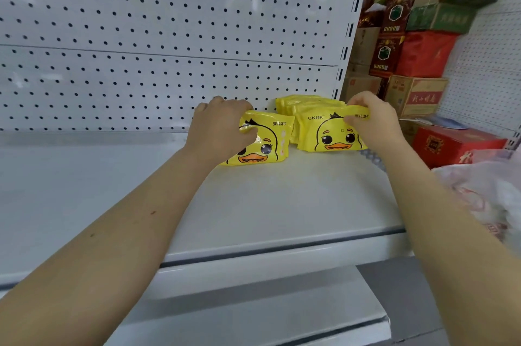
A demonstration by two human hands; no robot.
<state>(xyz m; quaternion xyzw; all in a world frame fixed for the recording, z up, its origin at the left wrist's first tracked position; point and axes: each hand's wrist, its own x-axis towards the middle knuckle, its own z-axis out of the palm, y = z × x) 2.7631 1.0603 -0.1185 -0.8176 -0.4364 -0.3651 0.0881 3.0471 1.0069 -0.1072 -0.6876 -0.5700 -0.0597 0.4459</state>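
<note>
so, the left hand point(222, 126) grips the top left corner of a yellow duck pack point(270, 145), fingers hooked over its top edge and thumb on its glossy front, where the film crinkles and catches the light. the right hand point(369, 120) pinches the top right corner of a second duck pack point(324, 135) between thumb and bent fingers. both packs are soft, flat, roughly square pouches of shiny plastic printed with a cartoon duck face and an orange bill. both stand on their lower edges on the white shelf point(253, 204), the left one leaning a little, just beside the right one. the second pack fronts a short row of like pouches point(304, 100) that runs back to the pegboard panel point(169, 35), a matte white sheet dotted with small round holes. a slotted upright point(350, 30) closes the shelf's right end, just beside the row. leftward the smooth painted metal stretches wide to the frame's edge, and its front lip lies well toward the person. past the upright stand cardboard boxes point(414, 95) in red, green and brown, and a wrinkled thin plastic bag point(490, 199) bulges near the right forearm.
</note>
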